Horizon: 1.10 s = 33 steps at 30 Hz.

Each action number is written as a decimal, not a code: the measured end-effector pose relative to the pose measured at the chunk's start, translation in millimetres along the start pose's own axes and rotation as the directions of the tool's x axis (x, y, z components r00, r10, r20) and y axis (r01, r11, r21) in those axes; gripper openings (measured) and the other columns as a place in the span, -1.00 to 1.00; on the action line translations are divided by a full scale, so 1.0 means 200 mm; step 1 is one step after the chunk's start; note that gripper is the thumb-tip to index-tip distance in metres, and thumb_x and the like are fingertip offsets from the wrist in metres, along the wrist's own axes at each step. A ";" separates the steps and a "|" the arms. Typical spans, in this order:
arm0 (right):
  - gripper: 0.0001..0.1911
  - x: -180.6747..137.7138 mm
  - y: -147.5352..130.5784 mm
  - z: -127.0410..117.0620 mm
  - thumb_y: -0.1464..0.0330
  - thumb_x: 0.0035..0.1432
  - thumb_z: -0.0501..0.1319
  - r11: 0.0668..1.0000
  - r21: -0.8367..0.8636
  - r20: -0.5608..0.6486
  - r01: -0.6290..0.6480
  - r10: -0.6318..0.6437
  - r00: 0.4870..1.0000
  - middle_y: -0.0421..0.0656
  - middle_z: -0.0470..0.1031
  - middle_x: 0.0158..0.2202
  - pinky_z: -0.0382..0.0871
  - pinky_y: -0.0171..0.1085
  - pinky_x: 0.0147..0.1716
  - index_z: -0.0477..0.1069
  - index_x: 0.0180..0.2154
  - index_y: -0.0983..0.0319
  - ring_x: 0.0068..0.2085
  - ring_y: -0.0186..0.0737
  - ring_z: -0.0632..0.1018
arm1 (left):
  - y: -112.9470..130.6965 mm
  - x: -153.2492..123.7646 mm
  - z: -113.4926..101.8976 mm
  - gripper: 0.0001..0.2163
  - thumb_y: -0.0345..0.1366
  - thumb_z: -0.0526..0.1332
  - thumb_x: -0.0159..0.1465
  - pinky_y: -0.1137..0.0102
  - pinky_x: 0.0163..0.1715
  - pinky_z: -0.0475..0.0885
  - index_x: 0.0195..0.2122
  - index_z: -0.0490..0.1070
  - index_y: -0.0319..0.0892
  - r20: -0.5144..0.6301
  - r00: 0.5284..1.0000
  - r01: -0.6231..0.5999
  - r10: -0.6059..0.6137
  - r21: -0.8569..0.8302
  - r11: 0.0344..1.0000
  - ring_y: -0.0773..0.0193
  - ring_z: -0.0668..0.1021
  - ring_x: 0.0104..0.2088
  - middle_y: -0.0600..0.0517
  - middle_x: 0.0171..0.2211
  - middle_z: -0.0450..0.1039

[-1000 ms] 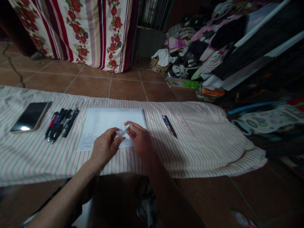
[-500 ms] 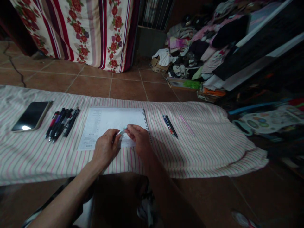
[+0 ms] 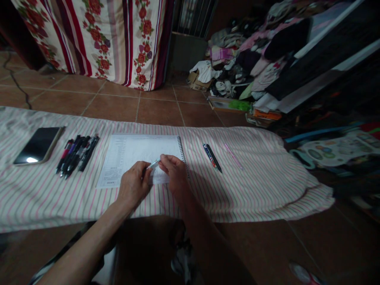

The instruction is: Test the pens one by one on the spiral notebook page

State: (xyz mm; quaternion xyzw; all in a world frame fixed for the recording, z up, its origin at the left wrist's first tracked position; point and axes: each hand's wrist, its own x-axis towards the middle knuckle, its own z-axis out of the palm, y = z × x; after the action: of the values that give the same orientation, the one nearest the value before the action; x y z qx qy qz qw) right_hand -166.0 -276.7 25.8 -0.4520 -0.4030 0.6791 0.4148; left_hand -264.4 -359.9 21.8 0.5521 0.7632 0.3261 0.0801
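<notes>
Between my two hands is a slim, pale, see-through pen [image 3: 153, 163], tilted up to the right above a spiral notebook [image 3: 145, 146]. My left hand [image 3: 135, 180] is closed around its lower left end. The fingertips of my right hand [image 3: 173, 168] pinch its upper right end. Most of both ends is hidden by my fingers. The notebook lies open at a page with faint print, its coil on the right side. To its right lie a dark pen [image 3: 214, 158] and a patterned pen [image 3: 209, 157] side by side, and farther off a pink pen [image 3: 233, 156].
Left of the notebook lies a bunch of several pens [image 3: 77, 155], then a phone [image 3: 39, 145]. A striped cloth [image 3: 261, 178] covers the table. Beyond it are a tiled floor [image 3: 157, 107], a floral curtain [image 3: 118, 43] and heaped clothes [image 3: 237, 59].
My right hand has shifted very slightly at the pen's end, and a little more of the pen shows between my hands. The other things lie as before.
</notes>
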 end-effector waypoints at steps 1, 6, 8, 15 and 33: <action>-0.82 0.00 0.00 0.00 0.24 -0.16 0.32 1.000 -0.010 -0.004 0.011 -0.011 1.000 -0.24 0.49 -0.52 0.39 -0.31 -0.31 0.50 -0.49 0.22 -0.42 -0.34 0.49 | 0.00 0.00 0.00 -0.80 -0.25 0.00 0.27 0.37 -0.36 0.35 -0.25 0.38 -0.18 0.011 1.000 0.006 -0.006 -0.019 1.000 0.20 0.53 -0.36 -0.03 -0.36 0.49; -0.82 0.00 -0.01 0.00 0.25 -0.12 0.28 0.999 0.037 0.081 0.006 -0.009 0.997 -0.19 0.54 -0.39 0.39 -0.31 -0.25 0.52 -0.44 0.21 -0.31 -0.30 0.51 | 0.01 0.01 -0.01 -0.78 -0.24 0.01 0.26 0.36 -0.39 0.35 -0.25 0.40 -0.19 0.051 0.997 0.066 -0.062 -0.068 0.996 0.21 0.52 -0.41 -0.02 -0.42 0.49; -0.76 -0.01 -0.03 0.00 0.20 -0.09 0.26 0.997 0.072 0.127 -0.027 0.018 0.992 -0.18 0.54 -0.30 0.40 -0.29 -0.21 0.51 -0.38 0.21 -0.26 -0.29 0.52 | 0.01 0.01 -0.02 -0.78 -0.25 0.02 0.25 0.36 -0.39 0.34 -0.26 0.41 -0.19 0.045 0.996 0.085 -0.083 -0.064 0.994 0.21 0.52 -0.42 -0.02 -0.43 0.49; -0.76 -0.01 -0.01 -0.01 0.20 -0.18 0.34 0.998 0.001 0.073 -0.056 0.056 0.996 -0.24 0.46 -0.52 0.39 -0.31 -0.30 0.47 -0.51 0.24 -0.41 -0.34 0.47 | 0.01 0.00 0.00 -0.79 -0.27 0.02 0.25 0.34 -0.38 0.37 -0.26 0.40 -0.20 0.019 0.999 0.033 -0.032 -0.056 0.998 0.20 0.52 -0.41 -0.04 -0.41 0.50; -0.77 0.00 0.00 -0.01 0.20 -0.16 0.31 0.994 -0.101 0.048 -0.033 0.038 0.998 -0.25 0.44 -0.56 0.35 -0.32 -0.31 0.45 -0.53 0.24 -0.41 -0.33 0.46 | 0.01 0.00 0.00 -0.79 -0.26 0.01 0.25 0.36 -0.40 0.37 -0.28 0.40 -0.20 0.019 0.999 0.036 -0.035 -0.046 0.998 0.22 0.52 -0.44 -0.01 -0.46 0.49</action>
State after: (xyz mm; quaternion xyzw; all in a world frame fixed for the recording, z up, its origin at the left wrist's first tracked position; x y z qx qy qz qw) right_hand -163.0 -276.4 25.6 -0.4621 -0.4390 0.6763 0.3693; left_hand -263.5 -359.2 22.3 0.5394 0.7644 0.3371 0.1054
